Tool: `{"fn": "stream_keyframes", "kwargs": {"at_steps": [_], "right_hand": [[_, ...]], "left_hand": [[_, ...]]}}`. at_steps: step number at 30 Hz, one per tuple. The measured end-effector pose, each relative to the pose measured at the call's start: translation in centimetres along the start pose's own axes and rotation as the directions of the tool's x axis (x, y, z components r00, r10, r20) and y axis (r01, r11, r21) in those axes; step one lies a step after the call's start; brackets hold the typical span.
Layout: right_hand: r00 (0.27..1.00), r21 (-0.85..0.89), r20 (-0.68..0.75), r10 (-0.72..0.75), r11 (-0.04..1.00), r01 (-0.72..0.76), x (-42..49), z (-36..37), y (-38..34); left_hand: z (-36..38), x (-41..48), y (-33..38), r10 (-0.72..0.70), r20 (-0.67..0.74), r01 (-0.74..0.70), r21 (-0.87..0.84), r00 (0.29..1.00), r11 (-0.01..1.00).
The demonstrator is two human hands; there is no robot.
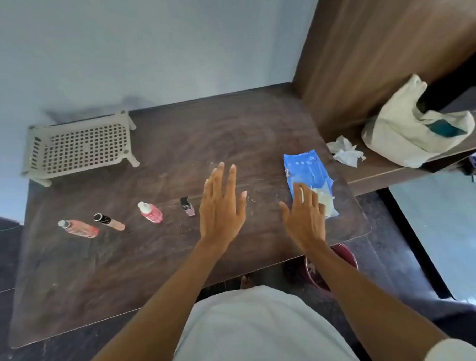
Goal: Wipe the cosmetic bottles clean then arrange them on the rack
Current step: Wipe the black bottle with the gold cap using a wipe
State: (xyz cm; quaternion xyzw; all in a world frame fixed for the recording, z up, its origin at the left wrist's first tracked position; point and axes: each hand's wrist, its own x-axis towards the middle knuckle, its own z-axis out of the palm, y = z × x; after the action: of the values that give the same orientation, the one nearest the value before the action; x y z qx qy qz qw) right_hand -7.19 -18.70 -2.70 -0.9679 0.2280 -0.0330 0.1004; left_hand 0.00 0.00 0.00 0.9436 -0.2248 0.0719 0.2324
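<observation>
Fingers (300, 194) of our right hand (305, 215) lie straight over the near end of the blue wipes pack (304, 169), beside a white wipe (325, 198); we cannot tell whether they press down. Our left hand (221, 205) is spread wide above the worktop (175, 155), holding nothing. Left of it, four cosmetic bottles (151, 212) sit in a row. The rack (80, 147) stands at the far left corner, well apart from them.

I count four bottles (79, 228) (109, 221) (151, 212) (187, 207) lower left, one rack (80, 149) upper left, one wipes pack (303, 169), one tissue (346, 151), one bag (409, 134) right.
</observation>
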Motion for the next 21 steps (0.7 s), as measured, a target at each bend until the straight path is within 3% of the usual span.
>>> {"fn": "stream_keyframes", "kwargs": {"at_steps": [4, 8, 14, 21], "right_hand": [[0.983, -0.006, 0.018, 0.184, 0.983, -0.184, 0.5, 0.3, 4.4], [0.961, -0.041, 0.120, 0.248, 0.969, -0.245, 1.7, 0.8, 6.7], [0.966, -0.022, 0.114, 0.232, 0.973, -0.231, 2.2, 1.4, 7.2], [0.985, 0.042, -0.054, 0.165, 0.986, -0.163, 1.1, 0.7, 7.9]], "left_hand": [[0.9, -0.7, -0.2, -0.181, 0.055, 0.185, -0.098, 0.982, 0.978], [1.4, -1.2, -0.1, -0.257, 0.119, 0.277, -0.203, 0.959, 0.939], [2.2, -1.9, -0.2, -0.328, 0.148, 0.356, -0.247, 0.933, 0.901], [2.6, -1.7, -1.0, -0.328, 0.177, 0.364, -0.243, 0.928, 0.899]]}}
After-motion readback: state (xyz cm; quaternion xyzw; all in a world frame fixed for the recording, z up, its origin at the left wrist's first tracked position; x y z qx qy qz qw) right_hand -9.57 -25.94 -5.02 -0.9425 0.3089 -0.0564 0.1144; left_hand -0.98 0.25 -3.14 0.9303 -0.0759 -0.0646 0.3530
